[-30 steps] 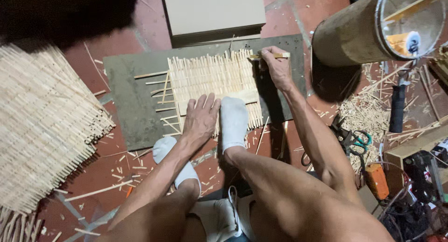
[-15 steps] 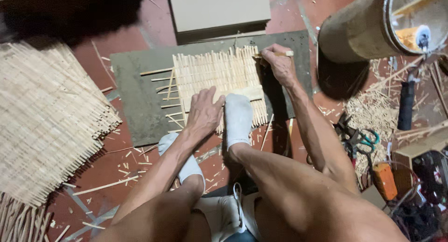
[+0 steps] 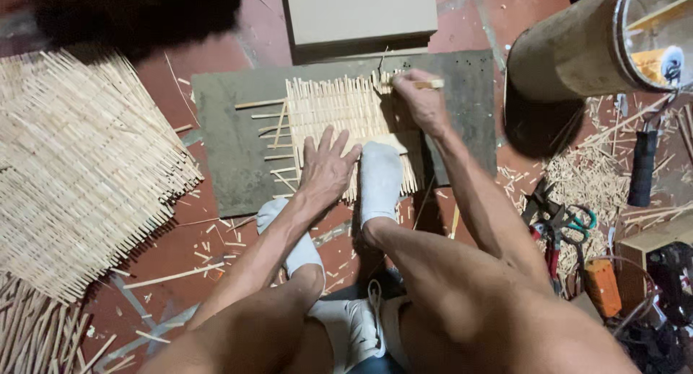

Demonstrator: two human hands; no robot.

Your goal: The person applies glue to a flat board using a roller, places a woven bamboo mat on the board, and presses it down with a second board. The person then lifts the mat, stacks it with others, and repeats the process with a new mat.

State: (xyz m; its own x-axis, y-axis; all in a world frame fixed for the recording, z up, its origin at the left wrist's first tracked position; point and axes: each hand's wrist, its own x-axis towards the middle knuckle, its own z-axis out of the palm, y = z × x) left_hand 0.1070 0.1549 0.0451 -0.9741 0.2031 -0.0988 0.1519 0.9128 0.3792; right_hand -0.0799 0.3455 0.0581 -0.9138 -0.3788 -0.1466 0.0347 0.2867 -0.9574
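The person sits on the red tiled floor (image 3: 180, 258) with a small woven bamboo mat (image 3: 346, 121) spread on a dark grey board (image 3: 231, 164) in front of them. The left hand (image 3: 326, 168) lies flat on the mat's near edge, fingers spread wide, holding nothing, just pressing down. Just beside it a foot in a white sock (image 3: 380, 179) also rests on the mat. The right hand (image 3: 421, 103) is at the mat's far right corner, closed around a short stick (image 3: 429, 84) whose pale end pokes out past the knuckles, right against the sticking-up strip ends. Loose strips (image 3: 263, 118) jut from the mat's left side onto the board. A much bigger woven mat (image 3: 79, 172) lies well apart on the left. To the right, a large brown cylinder (image 3: 570, 49) lies on its side, with shavings (image 3: 585, 172) and scissors with green handles (image 3: 570, 221) on the floor near it.
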